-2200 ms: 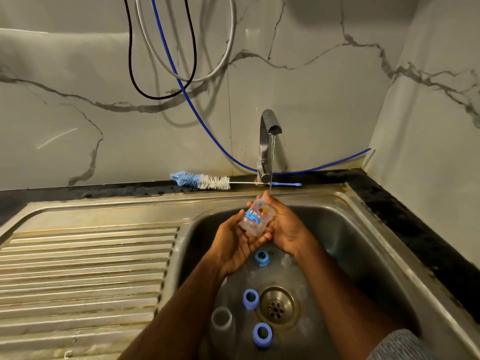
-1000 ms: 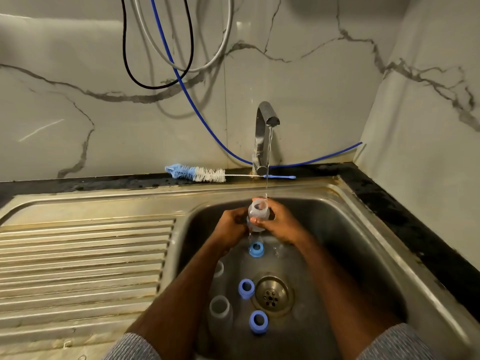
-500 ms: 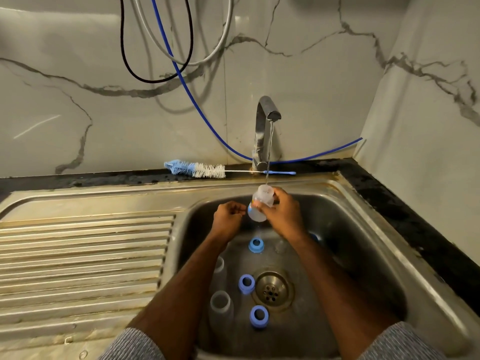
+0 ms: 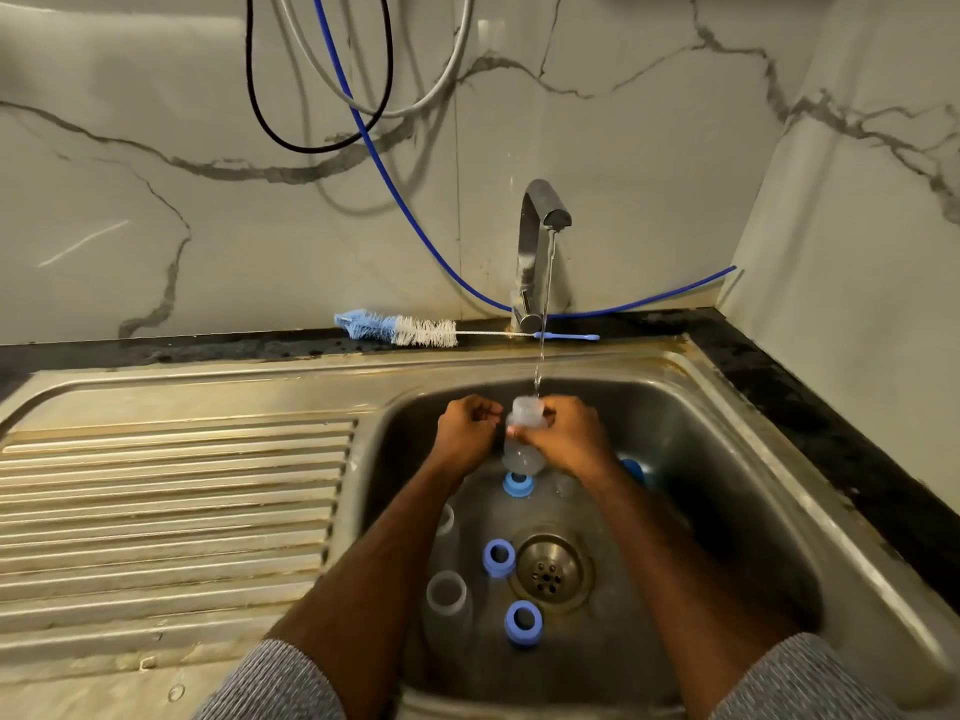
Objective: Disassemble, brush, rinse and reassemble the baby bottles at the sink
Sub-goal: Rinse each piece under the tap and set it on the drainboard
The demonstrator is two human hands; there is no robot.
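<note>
The clear bottle body, tipped over half a second ago, now stands mouth-up under the tap's stream, so it seems to be refilling for another rinse. The right hand wraps round it; the left hand, let go, is curled into an empty fist just beside. Blue collars and other bottles wait in the sink.

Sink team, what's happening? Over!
Right hand grips clear bottle under running tap. Left hand curled beside it, seemingly empty. Blue collars wait below.
</note>
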